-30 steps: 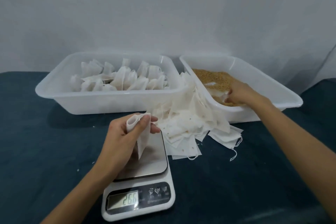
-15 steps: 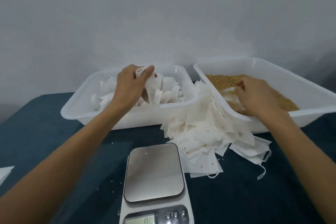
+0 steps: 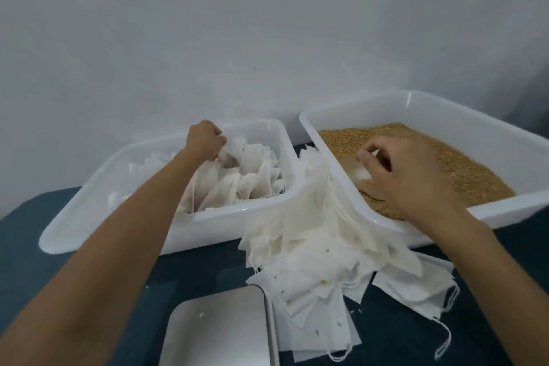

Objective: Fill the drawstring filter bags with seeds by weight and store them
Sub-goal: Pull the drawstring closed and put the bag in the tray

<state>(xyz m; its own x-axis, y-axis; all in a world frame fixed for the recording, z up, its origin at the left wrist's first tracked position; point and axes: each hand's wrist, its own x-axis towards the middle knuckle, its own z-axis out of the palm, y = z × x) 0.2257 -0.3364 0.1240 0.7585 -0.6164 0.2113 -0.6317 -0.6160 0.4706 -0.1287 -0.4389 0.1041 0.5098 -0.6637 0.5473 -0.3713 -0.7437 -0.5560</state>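
Two hands, left now deep in bag tray, scale lower.

Soft, even light; slight blur, wide-angle edge bending.

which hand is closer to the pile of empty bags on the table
Right. The right hand is in the seed tray just beside the empty bags; the left hand is farther off, over the far end of the storage tray.
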